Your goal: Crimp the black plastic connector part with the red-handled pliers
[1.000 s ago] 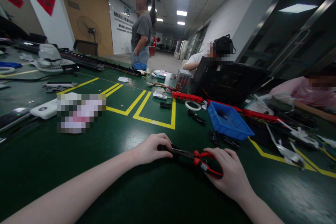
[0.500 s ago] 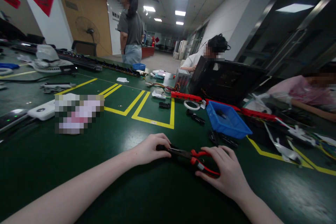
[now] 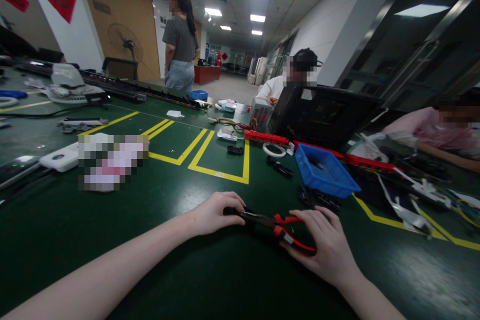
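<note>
My right hand (image 3: 324,240) is wrapped round the red handles of long-nose pliers (image 3: 276,222), which point left with their handles spread. My left hand (image 3: 220,214) pinches a small black part (image 3: 229,211) between thumb and fingers. The tips of the pliers meet this part at my left fingertips. Much of the black part is covered by my fingers, so its exact kind is unclear. Both hands are low over the dark green table (image 3: 195,280).
A blue tray (image 3: 326,170) with a black piece inside stands beyond my right hand. Black parts (image 3: 318,199) lie before it. A white ring (image 3: 273,150), red strips (image 3: 266,137) and a black case (image 3: 322,115) are farther back. A white device (image 3: 62,157) lies left. Co-workers are around the table.
My right hand and the pliers have shifted very slightly to the right. The standing person has moved a little left, and the seated person behind the black case has shifted left.
</note>
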Demonstrator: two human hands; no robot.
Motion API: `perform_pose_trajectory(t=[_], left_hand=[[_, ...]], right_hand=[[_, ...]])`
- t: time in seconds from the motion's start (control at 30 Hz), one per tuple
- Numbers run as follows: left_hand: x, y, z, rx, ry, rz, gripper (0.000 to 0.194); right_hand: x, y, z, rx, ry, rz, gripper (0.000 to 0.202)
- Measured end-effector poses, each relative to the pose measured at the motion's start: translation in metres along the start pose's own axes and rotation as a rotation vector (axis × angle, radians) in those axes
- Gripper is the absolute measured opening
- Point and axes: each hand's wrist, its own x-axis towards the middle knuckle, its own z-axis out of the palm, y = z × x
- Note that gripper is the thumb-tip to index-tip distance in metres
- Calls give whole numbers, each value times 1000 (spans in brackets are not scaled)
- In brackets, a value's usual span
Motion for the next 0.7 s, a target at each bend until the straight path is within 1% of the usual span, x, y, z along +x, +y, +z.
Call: perform_pose_trajectory(t=[0.13, 0.47, 0.7], left_hand=[[0, 1, 1, 6, -2, 7, 7], [0, -6, 3, 42, 53, 39, 8], [0, -7, 3, 32, 62, 27, 9]], right_hand=[[0, -1, -2, 39, -22, 18, 50], [3, -3, -1, 117, -65, 55, 42], [2, -4, 2, 164, -125, 133, 38]])
